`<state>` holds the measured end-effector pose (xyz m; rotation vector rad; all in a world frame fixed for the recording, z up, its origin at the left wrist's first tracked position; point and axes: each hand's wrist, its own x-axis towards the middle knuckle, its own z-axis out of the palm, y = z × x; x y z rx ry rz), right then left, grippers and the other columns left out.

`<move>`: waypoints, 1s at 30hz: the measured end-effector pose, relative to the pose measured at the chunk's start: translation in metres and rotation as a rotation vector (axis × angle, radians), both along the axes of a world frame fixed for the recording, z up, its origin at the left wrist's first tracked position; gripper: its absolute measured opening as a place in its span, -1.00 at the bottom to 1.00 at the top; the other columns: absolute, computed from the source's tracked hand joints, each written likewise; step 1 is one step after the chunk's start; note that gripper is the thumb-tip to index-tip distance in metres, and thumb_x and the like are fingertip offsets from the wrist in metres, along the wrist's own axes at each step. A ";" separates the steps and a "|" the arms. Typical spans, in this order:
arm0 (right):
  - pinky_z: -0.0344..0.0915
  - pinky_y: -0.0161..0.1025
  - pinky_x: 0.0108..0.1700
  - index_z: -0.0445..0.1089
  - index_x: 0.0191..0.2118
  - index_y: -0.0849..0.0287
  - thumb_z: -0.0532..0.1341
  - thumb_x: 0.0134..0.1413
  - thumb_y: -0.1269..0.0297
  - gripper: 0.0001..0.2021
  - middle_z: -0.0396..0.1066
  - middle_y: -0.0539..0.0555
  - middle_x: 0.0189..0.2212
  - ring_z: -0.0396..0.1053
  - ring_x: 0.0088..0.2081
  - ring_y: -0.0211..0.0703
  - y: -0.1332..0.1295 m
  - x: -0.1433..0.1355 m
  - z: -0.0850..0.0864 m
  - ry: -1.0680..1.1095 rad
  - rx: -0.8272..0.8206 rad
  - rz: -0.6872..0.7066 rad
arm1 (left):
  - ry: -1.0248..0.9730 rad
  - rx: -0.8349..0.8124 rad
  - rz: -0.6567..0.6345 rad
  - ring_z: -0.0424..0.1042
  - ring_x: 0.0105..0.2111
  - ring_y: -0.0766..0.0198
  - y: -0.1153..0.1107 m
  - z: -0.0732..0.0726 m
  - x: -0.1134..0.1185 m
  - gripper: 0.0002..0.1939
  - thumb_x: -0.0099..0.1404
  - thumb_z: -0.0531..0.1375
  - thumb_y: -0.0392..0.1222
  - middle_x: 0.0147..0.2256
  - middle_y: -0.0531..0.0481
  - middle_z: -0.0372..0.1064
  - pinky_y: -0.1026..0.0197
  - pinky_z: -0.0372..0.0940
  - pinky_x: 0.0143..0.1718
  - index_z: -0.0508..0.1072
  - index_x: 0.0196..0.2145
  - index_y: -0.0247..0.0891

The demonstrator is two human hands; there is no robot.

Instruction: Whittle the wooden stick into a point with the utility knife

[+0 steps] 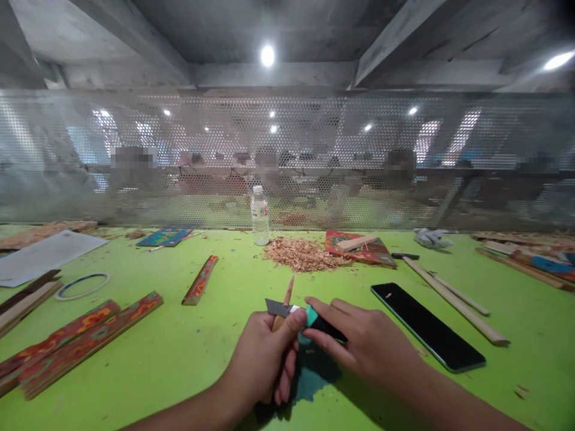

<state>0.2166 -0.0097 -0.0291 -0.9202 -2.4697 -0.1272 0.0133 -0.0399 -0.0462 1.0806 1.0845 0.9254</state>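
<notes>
Low in the middle of the view, my left hand (263, 353) is closed round a pointed wooden stick (288, 291), its tip up. My right hand (354, 335) grips a knife (324, 324) with a black and green handle. The knife's angled blade lies across the stick below its tip, and my left thumb presses near the base of the blade. Beyond the hands, a pile of wood shavings (303, 254) rests on the green table (166, 359). The stick's lower part is hidden in my left hand.
A black phone (426, 326), a hammer (458, 299) and a thin stick lie to the right. Painted wooden strips (92, 341) and a tape ring (82, 287) lie left. A bottle (259, 216) stands before a perforated screen (206, 179). A painted board (377, 250) lies behind.
</notes>
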 end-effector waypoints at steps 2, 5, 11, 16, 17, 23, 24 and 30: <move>0.39 -0.10 -0.46 0.49 0.21 0.20 -0.07 0.57 -0.12 -0.42 0.59 0.16 -0.33 0.60 -0.42 0.06 -0.001 -0.001 0.000 0.025 0.021 -0.031 | -0.014 -0.010 0.013 0.16 -0.89 0.39 0.000 -0.002 0.001 -0.18 0.14 0.20 0.64 -0.86 0.06 0.16 0.39 0.01 -0.88 0.27 -0.76 -0.19; 0.44 -0.08 -0.39 0.46 0.24 0.21 -0.01 0.55 -0.12 -0.44 0.60 0.17 -0.27 0.61 -0.36 0.06 0.000 0.001 0.004 0.135 0.011 -0.063 | -0.044 -0.007 0.038 0.15 -0.87 0.38 0.000 -0.004 0.001 -0.26 0.16 0.21 0.61 -0.82 0.12 0.21 0.39 0.02 -0.88 0.33 -0.60 -0.18; 0.44 -0.13 -0.26 0.56 0.00 0.14 0.15 0.49 0.00 -0.65 0.64 0.15 -0.21 0.59 -0.25 0.02 0.008 0.006 0.017 0.344 -0.106 -0.044 | -0.044 0.056 0.043 0.06 -0.85 0.42 -0.001 -0.005 -0.001 -0.32 0.16 0.26 0.57 -0.76 0.24 0.19 0.39 -0.03 -0.85 0.35 -0.39 -0.17; 0.42 -0.19 -0.25 0.58 -0.16 0.10 0.18 0.45 0.02 -0.68 0.65 0.07 -0.26 0.55 -0.29 -0.05 0.009 -0.001 0.024 0.385 -0.371 -0.056 | -0.022 0.149 0.069 -0.04 -0.73 0.51 -0.004 0.003 -0.001 -0.36 0.20 0.32 0.49 -0.63 0.33 0.02 0.42 -0.09 -0.73 0.33 -0.31 -0.18; 0.42 -0.19 -0.26 0.58 -0.17 0.10 0.17 0.45 0.01 -0.67 0.65 0.06 -0.27 0.54 -0.29 -0.05 0.009 -0.002 0.024 0.390 -0.405 -0.065 | -0.023 0.157 0.067 -0.05 -0.71 0.51 -0.005 0.005 0.000 -0.36 0.20 0.31 0.49 -0.61 0.33 -0.01 0.41 -0.11 -0.71 0.34 -0.30 -0.19; 0.41 -0.15 -0.30 0.58 -0.17 0.11 0.15 0.46 -0.03 -0.63 0.64 0.10 -0.28 0.54 -0.27 0.02 0.012 0.000 0.020 0.411 -0.454 -0.074 | -0.169 0.048 0.074 -0.04 -0.61 0.45 -0.012 0.009 0.002 -0.33 0.25 0.24 0.52 -0.55 0.28 -0.01 0.39 -0.17 -0.65 0.40 -0.18 -0.20; 0.41 -0.15 -0.30 0.58 -0.16 0.11 0.15 0.46 -0.04 -0.63 0.64 0.10 -0.28 0.54 -0.27 0.02 0.012 0.000 0.020 0.411 -0.455 -0.076 | -0.188 0.036 0.069 -0.04 -0.61 0.45 -0.012 0.009 0.003 -0.34 0.26 0.23 0.51 -0.55 0.27 0.00 0.39 -0.15 -0.65 0.40 -0.16 -0.19; 0.42 -0.15 -0.26 0.57 -0.16 0.09 0.16 0.45 -0.02 -0.66 0.64 0.07 -0.27 0.53 -0.27 0.00 0.010 -0.001 0.023 0.426 -0.476 -0.045 | -0.107 0.087 0.044 -0.05 -0.70 0.43 -0.013 0.007 0.006 -0.43 0.35 0.18 0.46 -0.63 0.31 0.02 0.39 -0.03 -0.72 0.35 -0.18 -0.15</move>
